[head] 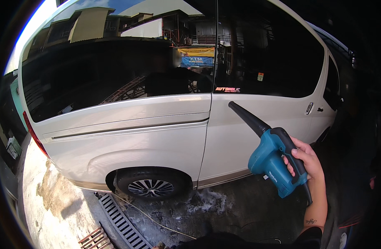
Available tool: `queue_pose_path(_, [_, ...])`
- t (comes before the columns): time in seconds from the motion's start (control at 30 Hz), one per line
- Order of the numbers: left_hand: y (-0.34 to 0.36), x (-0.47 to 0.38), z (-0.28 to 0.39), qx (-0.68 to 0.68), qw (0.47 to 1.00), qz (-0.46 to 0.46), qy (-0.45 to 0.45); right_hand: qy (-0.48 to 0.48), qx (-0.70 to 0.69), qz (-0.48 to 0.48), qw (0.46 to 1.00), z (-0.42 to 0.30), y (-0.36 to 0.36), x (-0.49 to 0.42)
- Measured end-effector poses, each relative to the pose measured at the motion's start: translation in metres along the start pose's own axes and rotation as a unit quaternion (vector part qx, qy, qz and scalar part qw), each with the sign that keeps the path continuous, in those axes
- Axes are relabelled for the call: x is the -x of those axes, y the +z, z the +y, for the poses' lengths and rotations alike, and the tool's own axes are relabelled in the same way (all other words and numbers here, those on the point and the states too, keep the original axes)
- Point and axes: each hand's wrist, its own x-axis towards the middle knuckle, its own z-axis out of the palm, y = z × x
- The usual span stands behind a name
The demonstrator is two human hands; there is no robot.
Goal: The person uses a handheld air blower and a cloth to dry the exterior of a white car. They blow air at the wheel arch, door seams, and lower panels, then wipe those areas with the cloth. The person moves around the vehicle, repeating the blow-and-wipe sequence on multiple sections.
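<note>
My right hand (308, 158) grips the black handle of a teal Makita electric blower (268, 158), its fingers wrapped through the grip. The blower's tapered black nozzle (249, 119) points up and left, its tip in front of the sliding door (231, 149) of a pearl-white van (140, 137), just below the window line. Whether the nozzle touches the panel, I cannot tell. A short black cord end (308, 196) hangs from the blower's base along my wrist. My left hand is out of view.
The van's dark window (115, 71) mirrors buildings and banners. Below are the rear wheel (151, 188), a slotted drain grate (123, 221) and a thin pale hose or cord (156, 221). Suds (209, 200) lie on wet concrete. A reddish slatted piece (95, 239) sits at lower left.
</note>
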Motion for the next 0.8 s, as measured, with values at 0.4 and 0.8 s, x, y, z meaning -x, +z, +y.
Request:
queue_pose_path(0.4, [0.054,0.032,0.017,0.268,0.961,0.058,-0.048,0.020,-0.038,-0.152,0.987,-0.015,0.003,-0.094])
queue_pose_path(0.8, [0.091,0.006,0.066,0.562,0.776,0.198,0.209,0.023,-0.029,-0.265,0.964,-0.020,0.024,-0.156])
